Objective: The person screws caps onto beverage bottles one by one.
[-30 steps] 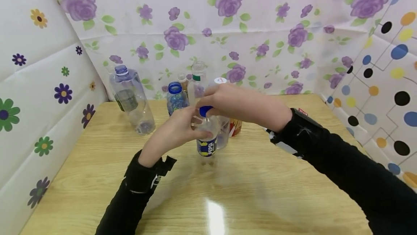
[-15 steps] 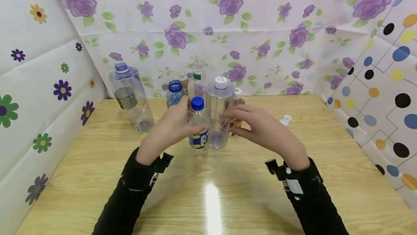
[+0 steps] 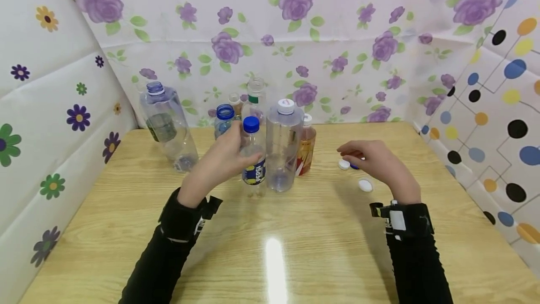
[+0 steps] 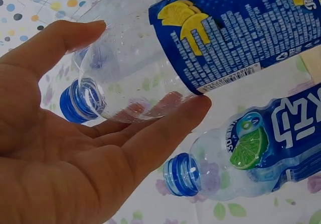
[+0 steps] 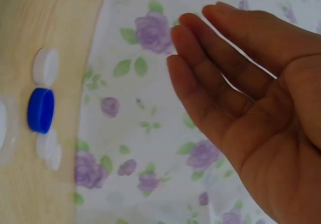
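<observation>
"PEPSI" on blue label (image 3: 254, 174) of blue-capped bottle (image 3: 253, 142).

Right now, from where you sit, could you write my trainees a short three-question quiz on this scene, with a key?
1. True or false: the right hand is gripping a bottle.
2. Choose: what tops the Pepsi bottle held by the left hand? A) nothing B) a white cap C) a blue cap
3. Short answer: which two colours show among the loose caps on the table?

Key: 1. False; it holds nothing. 2. C. 3. White and blue.
</observation>
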Available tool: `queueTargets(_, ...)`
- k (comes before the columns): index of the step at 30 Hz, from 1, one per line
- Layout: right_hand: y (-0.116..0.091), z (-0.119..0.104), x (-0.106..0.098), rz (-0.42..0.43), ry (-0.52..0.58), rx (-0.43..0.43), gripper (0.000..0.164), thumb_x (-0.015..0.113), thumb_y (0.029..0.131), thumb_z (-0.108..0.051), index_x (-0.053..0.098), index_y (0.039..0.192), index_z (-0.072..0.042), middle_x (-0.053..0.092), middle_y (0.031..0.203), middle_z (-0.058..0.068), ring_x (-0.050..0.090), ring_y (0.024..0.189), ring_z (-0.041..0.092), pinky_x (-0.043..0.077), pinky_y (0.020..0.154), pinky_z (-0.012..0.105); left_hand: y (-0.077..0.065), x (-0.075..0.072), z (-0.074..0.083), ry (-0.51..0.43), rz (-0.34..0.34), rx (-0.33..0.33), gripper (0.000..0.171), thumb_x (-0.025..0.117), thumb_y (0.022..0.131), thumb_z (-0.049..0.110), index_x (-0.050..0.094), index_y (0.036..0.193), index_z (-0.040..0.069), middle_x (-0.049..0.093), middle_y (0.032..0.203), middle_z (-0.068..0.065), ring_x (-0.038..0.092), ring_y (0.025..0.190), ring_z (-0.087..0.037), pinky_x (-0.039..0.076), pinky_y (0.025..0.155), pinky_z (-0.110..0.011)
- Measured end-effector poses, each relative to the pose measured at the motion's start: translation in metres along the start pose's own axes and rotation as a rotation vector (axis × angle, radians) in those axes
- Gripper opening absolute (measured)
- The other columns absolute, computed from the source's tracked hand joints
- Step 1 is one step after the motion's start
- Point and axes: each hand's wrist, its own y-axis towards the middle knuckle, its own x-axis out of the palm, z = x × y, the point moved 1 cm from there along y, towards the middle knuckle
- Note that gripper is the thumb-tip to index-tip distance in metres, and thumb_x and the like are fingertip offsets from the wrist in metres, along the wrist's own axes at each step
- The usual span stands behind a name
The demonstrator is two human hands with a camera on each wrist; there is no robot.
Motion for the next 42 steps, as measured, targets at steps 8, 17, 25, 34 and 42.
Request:
queueTargets(8,-0.001,0.027,0.005,0.001,0.015,0.083,0.025,0.063,0.102,-0.008,0.070,0.125,-0.001,0.073,0.113,0.017,0.070,0.103,0.034,0.057,0.091,0.051,-0.009,-0.019,-0.004,-0.034,-0.047,0.035,0.100,0.074,0.094,0.039,0.007,0.161,0.004,0.028,0.161,-0.022,0.035,0.145,-0.040,0.037,0.117,-0.057)
queueTargets(17,-0.008,0.051,0.005,-0.009,0.011,0.121,0.026,0.063,0.101,-0.008,0.068,0.125,0.003,0.072,0.113,0.020,0.069,0.103,0.038,0.057,0.090,0.053,-0.046,-0.083,-0.019,-0.007,0.216,-0.019,0.084,0.074,0.094,0.015,0.023,0.160,0.003,0.035,0.157,-0.026,0.041,0.139,-0.048,0.039,0.114,-0.060)
queueTargets(25,-0.009,0.059,0.004,-0.059,0.011,0.164,0.028,0.063,0.102,-0.010,0.067,0.126,0.003,0.071,0.113,0.022,0.067,0.105,0.041,0.055,0.092,0.056,-0.063,-0.124,-0.074,0.046,0.569,-0.253,0.092,0.069,0.097,0.037,0.012,0.161,0.005,0.015,0.162,-0.026,0.025,0.145,-0.049,0.030,0.117,-0.065)
queueTargets(34,-0.011,0.057,0.004,-0.087,0.039,0.173,0.027,0.063,0.101,-0.010,0.068,0.125,0.000,0.071,0.115,0.020,0.067,0.107,0.040,0.055,0.092,0.056,-0.036,-0.121,-0.142,-0.400,0.469,-0.220,0.111,0.075,0.093,0.034,-0.013,0.160,0.036,-0.012,0.169,-0.007,-0.003,0.156,-0.034,0.017,0.125,-0.058)
queueTargets(42,-0.010,0.059,0.007,-0.097,0.039,0.160,0.027,0.063,0.101,-0.009,0.068,0.126,0.000,0.072,0.114,0.018,0.067,0.107,0.038,0.056,0.091,0.055,-0.017,-0.104,-0.170,-0.495,0.385,-0.136,0.110,0.075,0.095,0.025,-0.013,0.161,0.034,-0.006,0.171,-0.005,0.001,0.156,-0.035,0.018,0.125,-0.059)
